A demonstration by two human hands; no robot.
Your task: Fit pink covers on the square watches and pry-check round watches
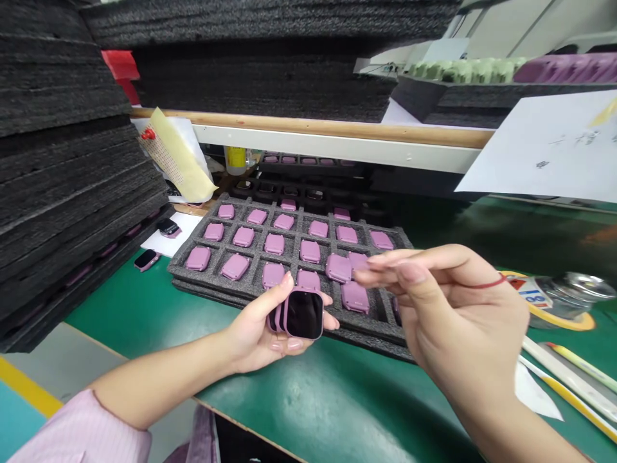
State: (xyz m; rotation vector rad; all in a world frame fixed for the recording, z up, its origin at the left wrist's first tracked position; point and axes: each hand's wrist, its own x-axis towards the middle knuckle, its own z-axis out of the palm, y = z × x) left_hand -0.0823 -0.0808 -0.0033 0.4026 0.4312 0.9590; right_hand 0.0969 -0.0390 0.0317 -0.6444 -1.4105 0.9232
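Observation:
My left hand (263,331) is closed around a pink smartwatch body (303,313), its dark screen facing me. It hovers just in front of a black foam tray (289,257) whose pockets hold several pink watch bodies lying back-up. My right hand (434,302) is raised to the right of the watch. Its fingers are stretched out together toward the left, with thumb and fingertips close; I see nothing in them.
Tall stacks of black foam sheets (62,161) fill the left side and the shelf above. Two more watch bodies (154,247) lie on white paper at the left. A tape roll (554,299), white strips and a paper sheet (544,145) are at the right on the green mat.

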